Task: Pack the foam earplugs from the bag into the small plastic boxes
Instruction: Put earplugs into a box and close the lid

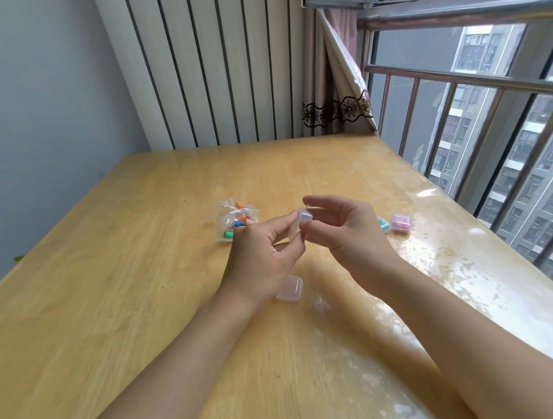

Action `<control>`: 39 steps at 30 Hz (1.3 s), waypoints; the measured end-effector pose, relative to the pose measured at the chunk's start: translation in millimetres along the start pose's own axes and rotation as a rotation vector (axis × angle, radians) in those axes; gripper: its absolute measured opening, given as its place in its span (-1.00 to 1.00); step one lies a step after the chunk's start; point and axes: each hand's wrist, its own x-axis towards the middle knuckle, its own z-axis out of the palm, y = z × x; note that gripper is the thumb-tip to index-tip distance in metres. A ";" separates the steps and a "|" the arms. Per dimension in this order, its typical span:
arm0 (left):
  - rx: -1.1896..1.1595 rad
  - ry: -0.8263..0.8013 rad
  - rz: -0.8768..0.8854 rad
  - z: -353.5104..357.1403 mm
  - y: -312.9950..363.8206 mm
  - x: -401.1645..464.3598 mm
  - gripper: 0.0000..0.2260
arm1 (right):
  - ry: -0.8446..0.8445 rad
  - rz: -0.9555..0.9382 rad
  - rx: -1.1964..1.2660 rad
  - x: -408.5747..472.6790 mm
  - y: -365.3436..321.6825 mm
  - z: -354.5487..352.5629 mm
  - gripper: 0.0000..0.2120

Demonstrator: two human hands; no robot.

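- Both hands meet above the middle of the tabletop (105,257), sharing one small clear box (302,218) raised off the wood: the left hand (259,261) pinches its lower part between thumb and fingers, the right hand (343,227) nips its upper edge with thumb and forefinger, the other fingers loosely curled.
- That box looks empty and see-through; whether its lid is being prised up or pressed down I cannot tell.
- What the next move seems to turn on: the bag (236,221) of foam earplugs lies just beyond the left hand, up and to its left, so the left hand is clearly the nearer one for fetching a plug while the right would have to cross over.
- Inside the crinkled clear bag I see short stubby plugs in orange, blue and green, lying every which way, so no single long axis to line up with.
- Another clear box (290,288) sits on the tabletop under the left wrist, seemingly empty.
- Off beyond the right hand, near the window side, stand a pink-filled box (401,222) and, partly hidden by the hand, a green-filled box (383,225); these appear already packed.
- By my reckoning, packing is partway done.
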 end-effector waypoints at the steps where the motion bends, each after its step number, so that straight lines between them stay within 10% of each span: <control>1: -0.017 -0.008 -0.020 0.0 1.2 0.1 -0.71 | 0.009 -0.013 -0.037 -1.2 0.0 0.6 -0.54; 7: 0.022 -0.089 -0.115 -4.6 7.6 -0.2 -0.53 | 0.046 -0.093 -0.236 -7.7 -1.0 9.2 -0.50; 26: -0.513 0.043 -0.451 0.3 3.0 6.2 -0.82 | 0.079 -0.189 -0.276 0.1 8.7 10.8 -0.81; 39: -0.151 -0.092 -0.260 0.6 -0.4 -0.3 -0.44 | -0.052 -0.178 -0.300 -4.7 1.9 2.9 -0.66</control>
